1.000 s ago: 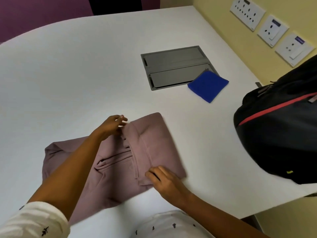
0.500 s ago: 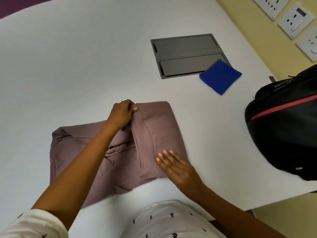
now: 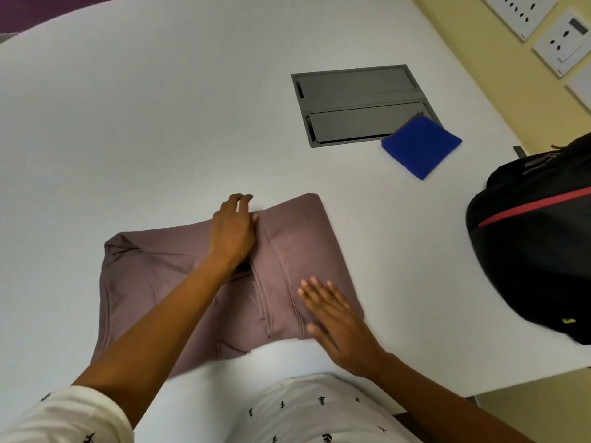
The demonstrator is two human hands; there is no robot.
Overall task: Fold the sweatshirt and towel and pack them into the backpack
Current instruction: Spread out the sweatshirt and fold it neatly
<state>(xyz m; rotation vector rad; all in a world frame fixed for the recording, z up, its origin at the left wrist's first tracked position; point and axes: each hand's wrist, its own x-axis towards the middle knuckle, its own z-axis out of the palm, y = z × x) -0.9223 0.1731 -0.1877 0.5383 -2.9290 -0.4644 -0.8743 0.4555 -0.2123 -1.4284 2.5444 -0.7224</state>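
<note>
Two hands rest on a pink-brown sweatshirt (image 3: 297, 238) that lies near the front edge of a big white table (image 3: 160, 123). The sweatshirt is partly folded, with its right side turned over into a thick flap. The right hand (image 3: 335, 318) lies flat on the near corner of that flap, fingers straight and a little spread. The left hand (image 3: 235, 231) sits on the far edge of the sweatshirt, just beside the flap. Its fingers bend down at the tips, and I cannot tell if they grip the cloth or only press it.

A blue towel (image 3: 420, 145) lies farther back on the right, folded into a square and well apart from the sweatshirt. One corner of it covers the corner of a grey lid (image 3: 358, 103) set flat into the table top. A black backpack (image 3: 537, 244) with a red stripe sits at the right edge of the table, near the towel but not touching it.

Behind the table is a yellow wall (image 3: 479, 59) with white sockets (image 3: 563, 41). A bit of purple wall (image 3: 48, 8) shows at the top left. The person wears a white sleeve (image 3: 57, 417) with small dark marks.
</note>
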